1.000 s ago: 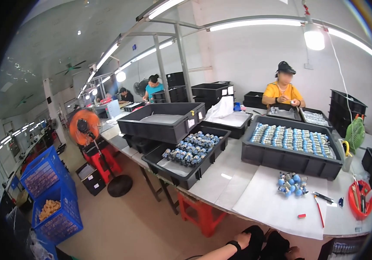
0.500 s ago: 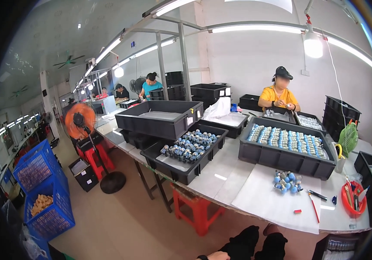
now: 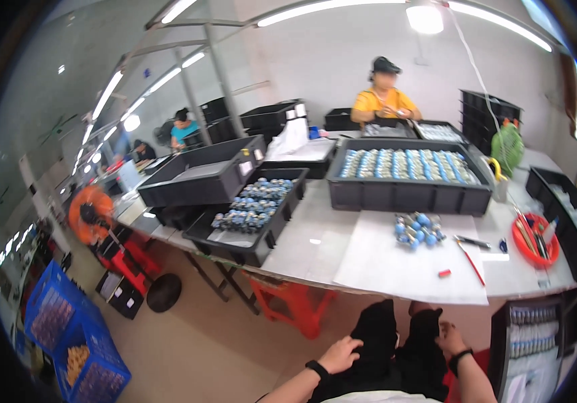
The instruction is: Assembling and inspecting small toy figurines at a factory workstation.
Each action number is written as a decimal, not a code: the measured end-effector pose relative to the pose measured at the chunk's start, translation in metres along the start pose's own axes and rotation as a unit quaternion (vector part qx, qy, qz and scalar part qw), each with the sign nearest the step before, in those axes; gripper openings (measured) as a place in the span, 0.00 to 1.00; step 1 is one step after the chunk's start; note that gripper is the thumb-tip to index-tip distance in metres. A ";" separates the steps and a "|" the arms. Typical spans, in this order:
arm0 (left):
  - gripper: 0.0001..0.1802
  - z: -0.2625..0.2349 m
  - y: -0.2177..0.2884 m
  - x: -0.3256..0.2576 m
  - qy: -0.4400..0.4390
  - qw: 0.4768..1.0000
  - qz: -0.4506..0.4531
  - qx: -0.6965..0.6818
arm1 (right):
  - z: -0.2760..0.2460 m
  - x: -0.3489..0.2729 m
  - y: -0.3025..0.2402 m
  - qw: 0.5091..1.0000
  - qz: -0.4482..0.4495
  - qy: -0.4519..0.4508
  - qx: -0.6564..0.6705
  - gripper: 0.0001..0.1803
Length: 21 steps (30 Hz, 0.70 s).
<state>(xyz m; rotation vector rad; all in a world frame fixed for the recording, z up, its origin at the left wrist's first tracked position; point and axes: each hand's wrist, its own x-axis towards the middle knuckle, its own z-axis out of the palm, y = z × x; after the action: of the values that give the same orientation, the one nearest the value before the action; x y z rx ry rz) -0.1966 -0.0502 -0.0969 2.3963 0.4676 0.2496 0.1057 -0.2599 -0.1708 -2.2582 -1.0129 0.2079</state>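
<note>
- White-walled workroom, lit by tube lights, with a long pale table [image 3: 302, 245] running from the near right toward the far left.
- Near the table's front edge lies a white sheet [image 3: 375, 265]; on it sits a loose pile of small blue-and-silver parts [image 3: 422, 220], well apart from both hands.
- Right of the pile are a dark pen [image 3: 473, 242], a thin red stick [image 3: 471, 264] and, nearer, a small red block [image 3: 444, 273].
- Left hand [image 3: 341, 354], with a black band at the wrist, is held low, its fingers loosely bent and relaxed, at the side of the black trousers [image 3: 372, 336].
- Right hand [image 3: 449, 339], also banded, lies against the outer side of the right leg, fingers slightly apart in a slack, loose pose.
- Beyond the sheet stands a large black tray [image 3: 402, 196] filled with neat rows of similar parts; a lower black tray [image 3: 241, 254] to its left holds more.
- At the far side, a co-worker in yellow [image 3: 363, 104] sits behind smaller trays; a red basket [image 3: 551, 256] of tools stands at the right.
</note>
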 end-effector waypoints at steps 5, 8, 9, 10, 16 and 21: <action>0.22 0.027 -0.011 0.035 0.031 0.999 -0.015 0.040 | 0.035 0.012 0.006 0.979 0.069 -0.106 -0.161 0.13; 0.23 0.039 -0.015 0.037 0.009 0.996 -0.028 0.087 | 0.017 0.006 -0.014 0.984 0.044 -0.082 -0.155 0.08; 0.22 0.039 -0.013 0.035 0.023 0.995 -0.029 0.091 | 0.011 0.003 -0.018 0.983 0.051 -0.111 -0.135 0.08; 0.22 0.038 -0.013 0.034 0.007 0.995 -0.023 0.094 | 0.012 0.000 -0.009 0.987 0.025 -0.107 -0.113 0.10; 0.19 0.016 -0.016 0.022 0.038 0.997 -0.060 -0.030 | -0.041 -0.042 -0.059 0.947 0.011 -0.319 0.031 0.11; 0.12 -0.006 -0.028 0.023 0.073 0.973 -0.077 -0.203 | -0.050 -0.071 -0.086 0.892 0.026 -0.446 0.070 0.12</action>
<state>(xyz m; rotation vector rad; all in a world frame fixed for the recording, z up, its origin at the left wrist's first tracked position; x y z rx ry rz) -0.1850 -0.0179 -0.1092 1.9399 0.6042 0.4117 0.0230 -0.2935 -0.0865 -2.0404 -1.3048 1.3888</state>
